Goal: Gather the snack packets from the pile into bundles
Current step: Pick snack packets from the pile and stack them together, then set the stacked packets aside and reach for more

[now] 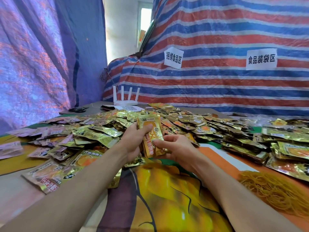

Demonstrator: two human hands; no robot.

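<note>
Head view: the left hand (133, 141) holds a stack of snack packets (150, 129) over the pile (100, 129) on the desk (10, 190); the right hand (177, 148) pinches its lower end. They look light, thin and slippery, so they likely need a snug grip round the middle.
</note>
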